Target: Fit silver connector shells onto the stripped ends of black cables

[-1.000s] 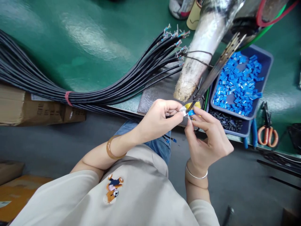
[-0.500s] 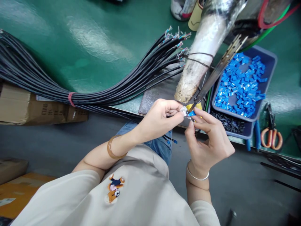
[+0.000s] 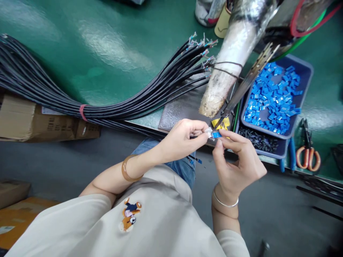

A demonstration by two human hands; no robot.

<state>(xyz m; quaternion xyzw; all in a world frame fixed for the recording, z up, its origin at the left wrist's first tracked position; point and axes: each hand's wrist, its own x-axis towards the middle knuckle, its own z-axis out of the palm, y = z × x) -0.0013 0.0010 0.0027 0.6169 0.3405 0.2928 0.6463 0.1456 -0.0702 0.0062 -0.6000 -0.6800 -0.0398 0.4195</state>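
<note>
My left hand [image 3: 187,137] is closed on the end of a black cable, whose pale stripped wires poke out past the fingertips. Against those wires sits a small blue connector [image 3: 216,135]. My right hand [image 3: 235,151] has its index fingertip at the connector's right end; the thumb is close below, and whether it pinches anything is too small to tell. Just above the connector, the dark tip of a soldering iron [image 3: 229,107] points down beside a yellow piece [image 3: 223,124]. A white wrapped tube [image 3: 223,75] hangs over the bench.
A bundle of black cables [image 3: 112,111] with stripped ends lies across the green bench [image 3: 107,53]. To the right are a bin of blue connectors [image 3: 308,82], a lower bin of small black parts [image 3: 282,150] and orange-handled pliers [image 3: 308,157]. Cardboard boxes [image 3: 61,126] stand at left.
Both hands have moved slightly down with the cable end and blue connector, away from the iron's tip. More of the yellow piece shows. The right thumb and index fingertips are closer together.
</note>
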